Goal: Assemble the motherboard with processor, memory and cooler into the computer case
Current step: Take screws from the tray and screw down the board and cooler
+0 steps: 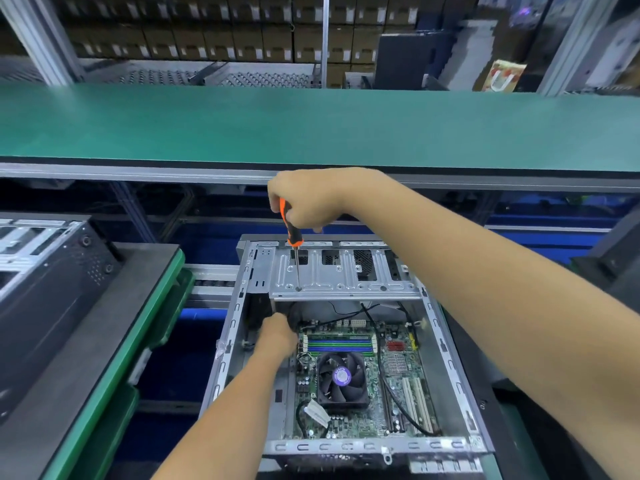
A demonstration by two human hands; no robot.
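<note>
**Screwdriver upright on the drive-bay plate, left hand down in the case**

Head view, the only one I had. The open grey sheet-metal computer case (346, 341) lay on its side on the conveyor surface (214, 275) below a long green-topped shelf (311, 123). The green motherboard (363, 375) already sat on the case floor, with its square black cooler fan (341, 379) and the blue and green memory sticks (337, 344) fitted.

My right hand (308, 202) was curled round the handle of the orange-and-black screwdriver (292, 244), holding it nearly upright. Its long axis ran straight down from the hand, and the tip rested at a hole near the left front edge of the silver drive-bay plate (346, 275) that spanned the far end of the case. The screw point therefore lay directly beneath that hand, the nearer of the two.

My left hand (278, 332) reached under that plate beside the board's far left corner, against something dark. I could not tell whether it gripped anything, since its fingers were hidden.

I judged the step to be driving a screw, needing downward pressure along the shaft.

A second, dark case (52, 271) sat on a pallet to the left.
</note>
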